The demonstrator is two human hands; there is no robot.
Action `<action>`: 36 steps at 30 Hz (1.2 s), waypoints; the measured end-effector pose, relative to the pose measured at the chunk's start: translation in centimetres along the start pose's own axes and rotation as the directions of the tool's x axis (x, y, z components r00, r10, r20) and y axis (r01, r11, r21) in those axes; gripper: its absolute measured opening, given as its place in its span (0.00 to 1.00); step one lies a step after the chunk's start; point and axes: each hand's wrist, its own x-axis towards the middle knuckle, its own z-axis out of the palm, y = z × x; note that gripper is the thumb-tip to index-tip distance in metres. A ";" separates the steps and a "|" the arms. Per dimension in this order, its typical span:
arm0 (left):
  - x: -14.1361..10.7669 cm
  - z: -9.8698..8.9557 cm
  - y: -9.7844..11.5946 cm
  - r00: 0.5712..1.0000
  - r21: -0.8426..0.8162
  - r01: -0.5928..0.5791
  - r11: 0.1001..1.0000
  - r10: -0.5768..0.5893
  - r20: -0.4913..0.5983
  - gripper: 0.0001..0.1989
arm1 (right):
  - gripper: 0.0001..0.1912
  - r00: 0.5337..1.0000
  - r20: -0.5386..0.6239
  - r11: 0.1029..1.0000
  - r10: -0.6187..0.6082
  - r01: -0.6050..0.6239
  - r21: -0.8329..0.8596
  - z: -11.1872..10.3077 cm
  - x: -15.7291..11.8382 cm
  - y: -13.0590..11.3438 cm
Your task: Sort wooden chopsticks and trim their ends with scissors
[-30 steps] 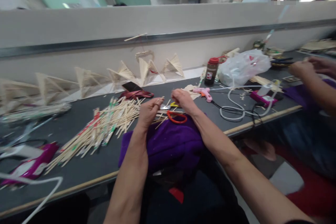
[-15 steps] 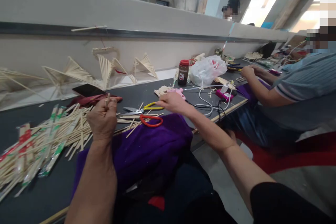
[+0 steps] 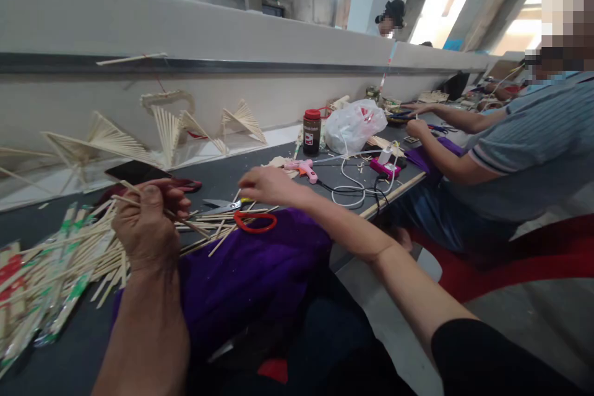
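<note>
My left hand (image 3: 147,219) is closed on thin wooden sticks (image 3: 188,223), raised over the pile of loose sticks (image 3: 102,241). My right hand (image 3: 266,184) hangs over the yellow handle of the scissors (image 3: 227,206), fingers bent and pointing left; its fingertips partly hide that handle, and whether they grip it is unclear. The scissors' red handle (image 3: 255,223) rests at the edge of the purple cloth (image 3: 250,272). Just behind my right hand lies a pink glue gun (image 3: 301,168).
Fan-shaped stick pieces (image 3: 167,133) lean on the wall. A red-lidded jar (image 3: 312,133), a plastic bag (image 3: 355,127) and a magenta power strip (image 3: 385,167) with cables stand to the right. Another person (image 3: 533,148) works at the far right.
My left hand has opened its pose to show the sticks crossing it. My right hand has moved left, from beside the glue gun to over the scissors. The view has shifted slightly.
</note>
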 end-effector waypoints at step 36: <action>1.3 -3.0 -2.6 0.890 -0.545 0.211 0.812 -0.390 -0.236 0.07 | 0.14 0.981 0.191 0.904 0.021 -0.100 0.415 6.0 2.6 -1.4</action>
